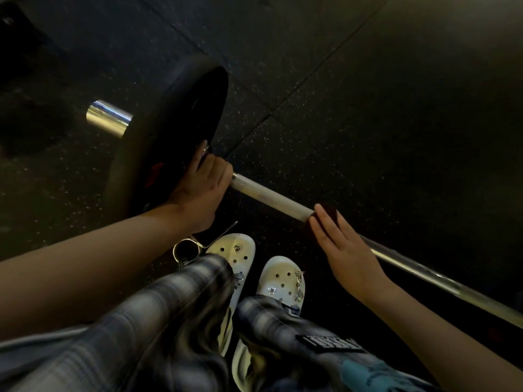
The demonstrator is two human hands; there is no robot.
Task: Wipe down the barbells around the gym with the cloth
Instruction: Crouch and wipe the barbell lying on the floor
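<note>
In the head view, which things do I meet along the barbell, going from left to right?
Along it: shiny chrome sleeve end → round black weight plate → left hand → bare grey steel shaft → right hand on dark cloth.

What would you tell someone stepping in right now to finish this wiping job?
The left hand grips the barbell shaft right beside the black plate.
The right hand, fingers straight, presses the dark cloth onto the shaft further along.
A spring collar lies on the floor, off the bar, by the white shoes.
Done: wiping is under way; how much is clean cannot be told.
Left: probably the rest of this shaft, the shiny sleeve end, then the other barbells.
</note>
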